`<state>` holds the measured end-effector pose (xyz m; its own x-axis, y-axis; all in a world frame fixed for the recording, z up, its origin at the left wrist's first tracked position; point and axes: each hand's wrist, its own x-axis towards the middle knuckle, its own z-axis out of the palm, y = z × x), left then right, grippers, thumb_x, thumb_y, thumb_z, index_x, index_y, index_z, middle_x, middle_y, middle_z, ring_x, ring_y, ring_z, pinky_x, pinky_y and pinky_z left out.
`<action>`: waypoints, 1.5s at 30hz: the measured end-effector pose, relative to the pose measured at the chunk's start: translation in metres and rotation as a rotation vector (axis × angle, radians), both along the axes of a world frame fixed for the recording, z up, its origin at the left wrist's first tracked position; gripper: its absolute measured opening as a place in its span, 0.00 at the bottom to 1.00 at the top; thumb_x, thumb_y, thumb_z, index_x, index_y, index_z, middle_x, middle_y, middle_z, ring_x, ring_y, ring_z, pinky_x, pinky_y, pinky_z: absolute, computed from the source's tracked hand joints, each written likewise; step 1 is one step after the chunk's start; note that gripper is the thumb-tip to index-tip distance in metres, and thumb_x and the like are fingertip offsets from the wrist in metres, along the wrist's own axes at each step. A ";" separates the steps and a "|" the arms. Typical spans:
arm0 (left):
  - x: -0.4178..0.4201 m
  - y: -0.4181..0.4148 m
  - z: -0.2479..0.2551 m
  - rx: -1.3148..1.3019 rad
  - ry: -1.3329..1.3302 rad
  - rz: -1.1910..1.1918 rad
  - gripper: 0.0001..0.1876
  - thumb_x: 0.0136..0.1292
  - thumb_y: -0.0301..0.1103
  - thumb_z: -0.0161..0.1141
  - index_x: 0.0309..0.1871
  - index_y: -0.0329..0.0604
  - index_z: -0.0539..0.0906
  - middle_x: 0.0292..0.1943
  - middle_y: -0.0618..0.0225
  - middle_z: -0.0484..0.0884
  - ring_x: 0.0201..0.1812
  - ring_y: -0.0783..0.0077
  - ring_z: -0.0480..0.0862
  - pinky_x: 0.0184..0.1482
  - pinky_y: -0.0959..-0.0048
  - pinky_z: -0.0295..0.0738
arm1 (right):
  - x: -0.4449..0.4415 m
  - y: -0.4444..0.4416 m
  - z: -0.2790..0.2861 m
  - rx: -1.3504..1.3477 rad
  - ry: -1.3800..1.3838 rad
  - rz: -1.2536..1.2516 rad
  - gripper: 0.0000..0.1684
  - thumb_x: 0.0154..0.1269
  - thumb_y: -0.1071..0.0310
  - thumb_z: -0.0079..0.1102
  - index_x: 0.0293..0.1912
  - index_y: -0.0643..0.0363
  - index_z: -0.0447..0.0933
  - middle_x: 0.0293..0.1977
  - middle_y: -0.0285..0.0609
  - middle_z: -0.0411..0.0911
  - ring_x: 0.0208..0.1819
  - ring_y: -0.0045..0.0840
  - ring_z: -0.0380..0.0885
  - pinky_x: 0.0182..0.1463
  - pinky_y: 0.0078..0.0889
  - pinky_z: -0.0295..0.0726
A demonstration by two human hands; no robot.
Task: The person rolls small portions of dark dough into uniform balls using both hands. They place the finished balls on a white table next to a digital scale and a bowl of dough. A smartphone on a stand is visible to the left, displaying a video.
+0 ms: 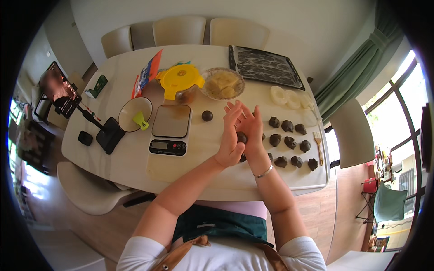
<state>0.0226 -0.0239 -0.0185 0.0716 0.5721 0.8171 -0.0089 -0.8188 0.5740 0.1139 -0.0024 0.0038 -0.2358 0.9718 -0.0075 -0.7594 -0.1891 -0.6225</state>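
A smooth dark dough ball (241, 137) is held between my two cupped palms. My left hand (230, 140) lies against its left side, fingers pointing away from me. On the other side, my right hand (251, 130) has its palm turned towards the ball and its fingers raised. Another smooth dark ball (207, 116) rests on the mat left of my hands. To the right, several rough dark dough lumps (290, 142) sit in rows, some partly hidden by my right hand and wrist. Beneath my hands, part of one more dark piece (242, 158) shows.
A kitchen scale (171, 122) stands left, beside a bowl (127, 113) with a green scraper (139, 120). Behind are a yellow-lidded container (181, 81), a patterned plate (222, 83) of pale food and a black baking tray (268, 66). Plastic molds (288, 97), a brush (318, 147) and a phone stand (110, 135) flank them.
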 end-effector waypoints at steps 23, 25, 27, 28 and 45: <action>-0.001 -0.007 0.006 -0.060 -0.014 -0.064 0.54 0.66 0.75 0.30 0.76 0.31 0.44 0.77 0.48 0.46 0.75 0.53 0.52 0.74 0.54 0.44 | -0.002 0.004 -0.015 0.047 -0.074 0.085 0.42 0.74 0.34 0.38 0.69 0.61 0.59 0.64 0.46 0.69 0.64 0.32 0.69 0.67 0.38 0.69; -0.011 -0.012 0.013 -0.181 -0.078 -0.164 0.54 0.65 0.76 0.30 0.76 0.32 0.43 0.77 0.49 0.45 0.75 0.54 0.52 0.74 0.55 0.44 | -0.012 -0.005 -0.016 0.034 -0.082 0.156 0.41 0.75 0.35 0.39 0.68 0.63 0.62 0.61 0.44 0.72 0.62 0.29 0.71 0.64 0.33 0.72; -0.017 0.000 0.007 -0.181 -0.175 -0.024 0.51 0.67 0.73 0.30 0.76 0.34 0.44 0.77 0.49 0.46 0.76 0.54 0.50 0.74 0.57 0.44 | -0.020 -0.011 -0.015 -0.016 -0.130 0.239 0.41 0.75 0.35 0.39 0.67 0.63 0.63 0.60 0.45 0.73 0.62 0.29 0.71 0.63 0.32 0.72; -0.021 0.004 0.006 -0.186 -0.220 -0.001 0.50 0.69 0.72 0.32 0.76 0.33 0.45 0.77 0.49 0.45 0.76 0.54 0.51 0.73 0.58 0.47 | -0.022 -0.014 -0.012 -0.089 -0.173 0.254 0.41 0.75 0.35 0.39 0.66 0.63 0.65 0.60 0.46 0.74 0.62 0.30 0.71 0.64 0.33 0.71; -0.009 0.008 -0.001 0.089 0.028 0.157 0.40 0.72 0.60 0.40 0.73 0.32 0.53 0.76 0.46 0.49 0.78 0.46 0.46 0.74 0.47 0.37 | -0.006 0.001 -0.019 -0.014 0.065 0.337 0.36 0.78 0.41 0.35 0.66 0.62 0.65 0.60 0.46 0.73 0.63 0.31 0.71 0.66 0.34 0.70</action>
